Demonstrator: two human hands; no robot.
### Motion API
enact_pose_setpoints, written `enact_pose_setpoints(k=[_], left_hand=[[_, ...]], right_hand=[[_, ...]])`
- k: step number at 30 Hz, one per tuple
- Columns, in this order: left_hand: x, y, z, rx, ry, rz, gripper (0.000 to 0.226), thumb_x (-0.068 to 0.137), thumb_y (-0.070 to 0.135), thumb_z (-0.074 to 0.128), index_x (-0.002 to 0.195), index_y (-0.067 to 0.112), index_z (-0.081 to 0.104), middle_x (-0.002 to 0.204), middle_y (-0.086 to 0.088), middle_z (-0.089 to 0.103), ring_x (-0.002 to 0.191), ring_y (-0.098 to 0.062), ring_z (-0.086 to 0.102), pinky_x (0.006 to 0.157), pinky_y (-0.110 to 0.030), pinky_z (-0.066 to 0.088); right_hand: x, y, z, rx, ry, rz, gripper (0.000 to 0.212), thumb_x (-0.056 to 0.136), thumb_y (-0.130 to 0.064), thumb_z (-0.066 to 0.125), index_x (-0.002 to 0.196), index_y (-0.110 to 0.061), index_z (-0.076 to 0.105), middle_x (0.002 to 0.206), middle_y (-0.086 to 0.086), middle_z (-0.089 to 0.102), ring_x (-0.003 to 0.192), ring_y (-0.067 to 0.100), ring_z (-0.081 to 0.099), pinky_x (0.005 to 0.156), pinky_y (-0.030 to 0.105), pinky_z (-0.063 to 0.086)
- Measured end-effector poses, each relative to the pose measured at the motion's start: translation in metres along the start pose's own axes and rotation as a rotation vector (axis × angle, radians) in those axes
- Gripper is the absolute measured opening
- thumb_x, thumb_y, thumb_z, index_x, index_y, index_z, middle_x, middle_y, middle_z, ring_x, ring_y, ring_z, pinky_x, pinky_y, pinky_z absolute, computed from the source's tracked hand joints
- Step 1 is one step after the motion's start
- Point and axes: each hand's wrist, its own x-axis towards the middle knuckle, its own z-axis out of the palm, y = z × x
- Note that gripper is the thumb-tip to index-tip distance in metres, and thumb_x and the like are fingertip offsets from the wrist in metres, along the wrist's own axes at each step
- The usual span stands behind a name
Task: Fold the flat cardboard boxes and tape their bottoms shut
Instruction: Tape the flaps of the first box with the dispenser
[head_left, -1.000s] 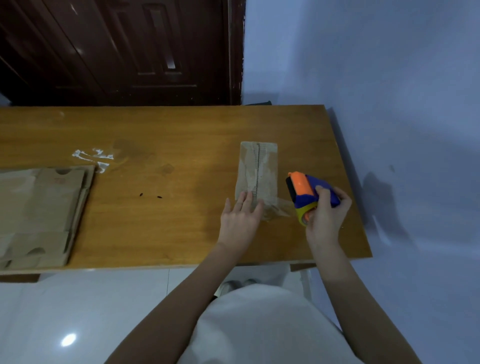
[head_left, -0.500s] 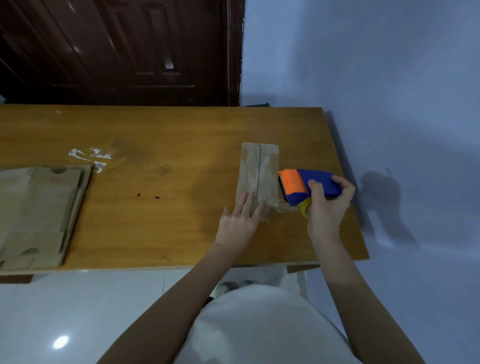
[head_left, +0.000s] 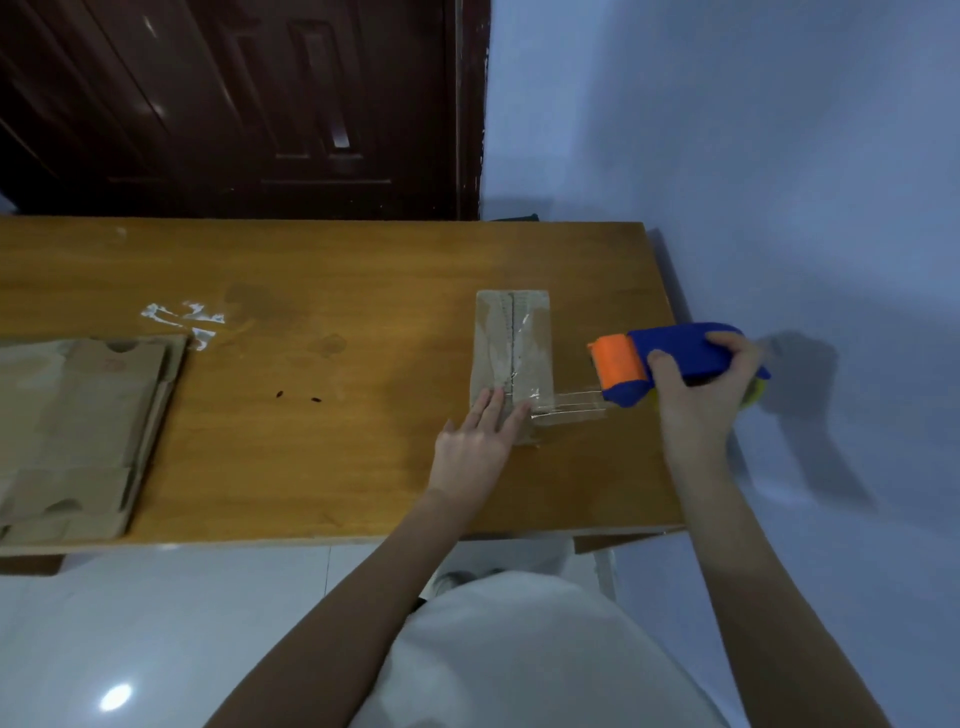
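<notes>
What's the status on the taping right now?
Left hand flat on box. Right hand grips dispenser, tape stretched out. Nothing in the way.

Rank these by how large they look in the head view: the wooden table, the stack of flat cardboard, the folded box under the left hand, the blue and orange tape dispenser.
1. Brown wooden table
2. Stack of flat tan cardboard boxes
3. Folded cardboard box and blue and orange tape dispenser: similar in apparent size, so unranked.

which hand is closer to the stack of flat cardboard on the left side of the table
Left. The left hand presses on the folded box, nearer the flat cardboard stack. The right hand grips the tape dispenser farther right.
</notes>
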Motion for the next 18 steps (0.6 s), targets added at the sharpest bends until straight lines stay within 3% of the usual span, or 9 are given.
enact_pose_setpoints(k=[4,7,10,15,18], left_hand=[[-0.002,-0.002,0.005,-0.055,0.069,0.025,0.065,0.061,-0.005,0.079,0.119,0.019,0.065,0.121,-0.012,0.064,0.110,-0.022,0.063,0.050,-0.036,0.057],[0.000,0.002,0.004,-0.052,0.047,0.023,0.064,0.060,-0.003,0.081,0.118,0.018,0.066,0.120,-0.012,0.065,0.109,-0.022,0.063,0.051,-0.037,0.057],[-0.001,0.002,0.003,-0.041,0.027,0.023,0.067,0.058,-0.002,0.083,0.119,0.018,0.066,0.121,-0.012,0.064,0.110,-0.022,0.063,0.050,-0.037,0.057],[-0.002,0.001,0.002,-0.072,0.049,0.040,0.065,0.060,-0.001,0.083,0.120,0.016,0.064,0.121,-0.013,0.064,0.110,-0.023,0.062,0.047,-0.034,0.056],[-0.001,0.000,-0.001,-0.108,0.085,0.081,0.045,0.066,0.006,0.082,0.104,0.016,0.060,0.117,-0.015,0.066,0.107,-0.025,0.064,0.044,-0.029,0.054]], right_hand=[[-0.009,0.016,-0.008,-0.068,-0.061,-0.027,0.050,0.080,0.000,0.069,0.115,-0.017,0.037,0.113,0.004,0.047,0.086,0.002,0.056,0.065,0.012,0.048],[-0.014,0.029,-0.009,-0.130,-0.140,-0.019,0.053,0.079,0.001,0.070,0.115,-0.021,0.038,0.107,-0.011,0.048,0.084,-0.006,0.057,0.066,0.013,0.049],[-0.018,0.036,-0.005,-0.180,-0.184,-0.007,0.054,0.079,-0.001,0.071,0.115,-0.023,0.038,0.103,-0.016,0.049,0.086,0.002,0.058,0.067,0.017,0.052],[-0.020,0.044,-0.005,-0.198,-0.186,0.008,0.054,0.079,-0.002,0.072,0.115,-0.022,0.037,0.105,-0.005,0.050,0.088,0.005,0.058,0.065,0.012,0.051],[-0.022,0.048,-0.002,-0.204,-0.186,0.017,0.054,0.079,-0.003,0.072,0.115,-0.023,0.037,0.107,0.000,0.051,0.089,0.008,0.058,0.065,0.015,0.051]])
